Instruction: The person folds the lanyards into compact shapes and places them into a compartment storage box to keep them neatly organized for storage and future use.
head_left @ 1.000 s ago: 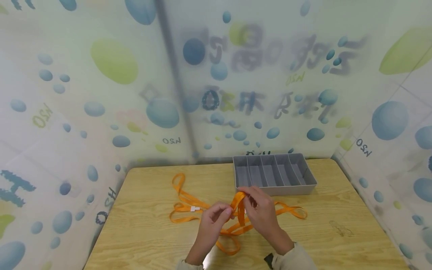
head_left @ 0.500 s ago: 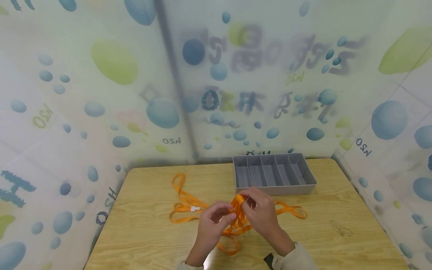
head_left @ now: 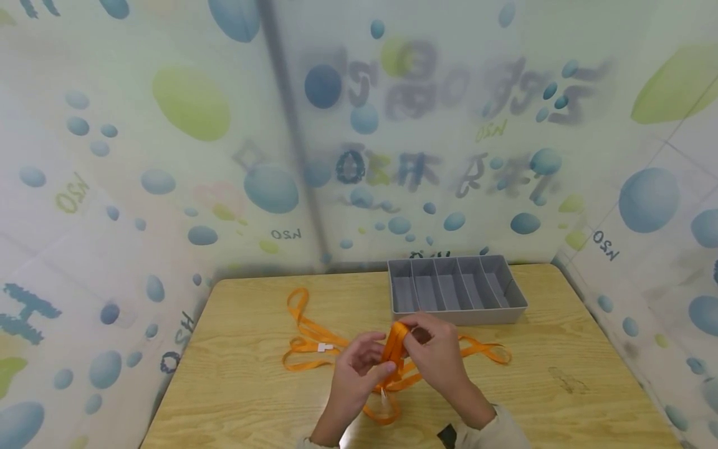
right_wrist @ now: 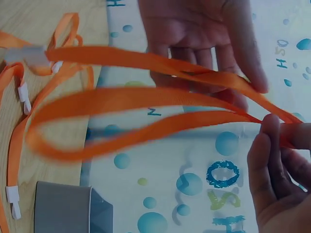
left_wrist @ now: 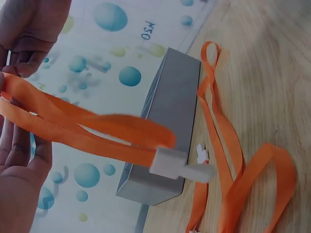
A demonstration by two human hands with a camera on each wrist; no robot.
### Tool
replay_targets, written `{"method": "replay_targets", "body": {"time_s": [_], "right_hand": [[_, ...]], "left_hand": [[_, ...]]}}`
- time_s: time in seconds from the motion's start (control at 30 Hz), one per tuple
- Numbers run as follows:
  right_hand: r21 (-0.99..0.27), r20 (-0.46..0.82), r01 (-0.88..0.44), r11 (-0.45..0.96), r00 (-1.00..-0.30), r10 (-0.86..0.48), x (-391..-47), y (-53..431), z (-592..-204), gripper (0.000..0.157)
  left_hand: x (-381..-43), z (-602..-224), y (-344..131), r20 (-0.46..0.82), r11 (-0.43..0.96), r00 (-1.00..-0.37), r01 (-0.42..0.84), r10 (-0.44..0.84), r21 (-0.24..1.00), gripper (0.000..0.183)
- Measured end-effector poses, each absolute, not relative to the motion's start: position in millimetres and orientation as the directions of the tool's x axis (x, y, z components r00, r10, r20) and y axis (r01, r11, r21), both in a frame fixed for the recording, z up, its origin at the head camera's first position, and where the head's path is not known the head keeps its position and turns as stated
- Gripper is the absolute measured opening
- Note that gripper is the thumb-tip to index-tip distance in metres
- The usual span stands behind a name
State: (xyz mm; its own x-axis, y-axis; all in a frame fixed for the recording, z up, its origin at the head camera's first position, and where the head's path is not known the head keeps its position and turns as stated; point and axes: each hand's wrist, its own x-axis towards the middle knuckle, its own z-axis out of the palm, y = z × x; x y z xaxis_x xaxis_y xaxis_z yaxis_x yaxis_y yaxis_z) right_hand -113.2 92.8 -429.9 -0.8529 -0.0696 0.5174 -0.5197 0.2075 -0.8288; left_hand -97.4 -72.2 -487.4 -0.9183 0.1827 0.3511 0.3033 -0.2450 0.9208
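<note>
An orange lanyard point(head_left: 395, 344) hangs folded in loops between the two hands, above the table. My right hand point(head_left: 440, 355) pinches its upper end between thumb and fingers, as the right wrist view shows at the right hand point(right_wrist: 279, 170). Beside the strap, my left hand point(head_left: 359, 371) has its fingers apart and loosely bent. In the left wrist view the left hand's fingers point(left_wrist: 19, 145) lie behind the strap. A white plastic clip point(left_wrist: 169, 162) dangles at the lanyard's lower end, blurred. More orange lanyards point(head_left: 314, 330) with white clips lie on the table beneath.
A grey box point(head_left: 457, 317) with several narrow compartments stands at the back of the wooden table point(head_left: 241, 374), right of centre. Another orange strap point(head_left: 488, 353) lies in front of it. Patterned fabric walls point(head_left: 359, 125) enclose the table at the back and sides.
The left fingers have loosened from the strap and spread. The held loops have come together into a narrower hanging bundle, and its white clip now shows below. The right hand keeps its pinch.
</note>
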Motion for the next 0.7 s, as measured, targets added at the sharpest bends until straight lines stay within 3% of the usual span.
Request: {"method": "replay_targets", "body": {"time_s": [0.17, 0.43, 0.7], "right_hand": [[-0.879, 0.442, -0.450, 0.158, -0.893, -0.083, -113, 94, -427, 0.008], [-0.921, 0.362, -0.370, 0.117, -0.928, -0.090, -112, 95, -423, 0.007], [-0.936, 0.326, -0.335, 0.105, -0.941, -0.091, -111, 95, -422, 0.011]], "left_hand": [[-99, -491, -73, 0.348, -0.263, -0.914, 0.291, 0.209, 0.920, 0.044], [-103, -497, -76, 0.356, -0.239, -0.887, 0.293, 0.294, 0.926, 0.044], [-103, -499, -75, 0.388, -0.049, -0.850, 0.397, 0.356, 0.916, 0.019]]}}
